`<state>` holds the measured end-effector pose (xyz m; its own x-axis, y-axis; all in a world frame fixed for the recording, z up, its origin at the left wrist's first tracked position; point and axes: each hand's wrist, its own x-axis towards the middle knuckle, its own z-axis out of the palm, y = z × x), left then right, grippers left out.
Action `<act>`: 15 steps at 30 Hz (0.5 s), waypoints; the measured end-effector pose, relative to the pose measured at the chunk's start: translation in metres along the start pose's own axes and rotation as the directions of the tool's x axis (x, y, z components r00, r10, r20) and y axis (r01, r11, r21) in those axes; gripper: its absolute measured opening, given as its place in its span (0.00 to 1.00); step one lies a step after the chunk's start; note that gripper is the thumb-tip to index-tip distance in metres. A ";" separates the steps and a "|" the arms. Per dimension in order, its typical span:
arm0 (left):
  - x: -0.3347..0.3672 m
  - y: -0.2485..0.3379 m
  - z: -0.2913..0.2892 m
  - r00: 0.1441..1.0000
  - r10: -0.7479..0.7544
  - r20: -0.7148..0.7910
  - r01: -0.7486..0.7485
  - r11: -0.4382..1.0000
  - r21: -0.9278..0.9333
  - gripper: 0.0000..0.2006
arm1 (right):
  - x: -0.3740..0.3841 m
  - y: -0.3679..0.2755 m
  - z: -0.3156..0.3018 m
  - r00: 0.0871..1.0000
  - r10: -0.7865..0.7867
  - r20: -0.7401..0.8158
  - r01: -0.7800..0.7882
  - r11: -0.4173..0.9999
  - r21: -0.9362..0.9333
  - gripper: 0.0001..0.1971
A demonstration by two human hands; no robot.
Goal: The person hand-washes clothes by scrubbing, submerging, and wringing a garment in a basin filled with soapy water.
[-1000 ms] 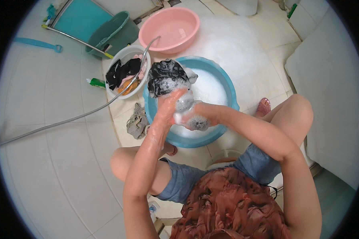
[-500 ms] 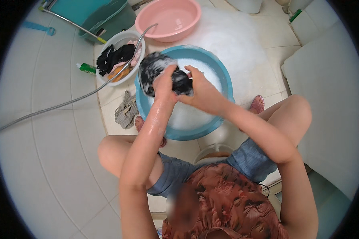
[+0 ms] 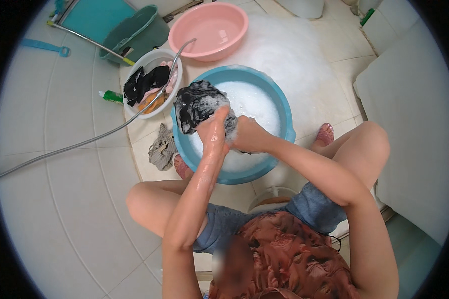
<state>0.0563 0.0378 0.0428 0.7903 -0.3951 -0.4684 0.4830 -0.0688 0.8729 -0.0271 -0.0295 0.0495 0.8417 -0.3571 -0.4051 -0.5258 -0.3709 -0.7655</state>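
A wet black garment [image 3: 197, 102], streaked with white suds, is bunched up over the left part of a blue basin [image 3: 290, 119]. My left hand [image 3: 215, 128] is closed around it, with foam on the wrist and forearm. Pressed close on the right, my right hand [image 3: 249, 134] is closed on the garment's other end, its fingertips largely hidden. A dark bit of cloth shows below the right hand. Foamy water [image 3: 254, 102] fills the basin beneath both hands.
A white basin [image 3: 178, 92] of clothes stands to the left, a grey hose [image 3: 90, 143] crossing over it. Behind are a pink basin [image 3: 209, 27] and a green bucket [image 3: 139, 37]. A striped cloth [image 3: 161, 148] and a green bottle [image 3: 112, 96] lie on the floor. Suds spread at the far right.
My right hand has gone from fingers spread to closed on the garment. Both hands and the garment sit slightly lower in the picture.
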 end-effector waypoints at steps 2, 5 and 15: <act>0.008 -0.007 -0.007 0.997 0.042 0.060 -0.044 0.999 0.021 0.17 | 0.000 0.006 0.004 0.996 -0.084 0.038 0.072 0.964 0.256 0.22; 0.009 -0.007 -0.015 0.978 0.088 0.191 -0.099 0.994 0.048 0.13 | -0.013 -0.007 -0.009 0.976 -0.125 0.179 0.004 0.830 0.558 0.19; 0.000 0.012 -0.002 0.849 -0.154 0.505 0.247 0.961 -0.122 0.12 | -0.006 0.026 -0.011 0.903 -0.068 0.424 -0.352 0.447 0.822 0.18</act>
<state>0.0627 0.0386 0.0534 0.4062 -0.7876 -0.4635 0.7058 -0.0518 0.7065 -0.0468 -0.0464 0.0373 0.8483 0.0662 -0.5254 -0.4301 0.6648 -0.6107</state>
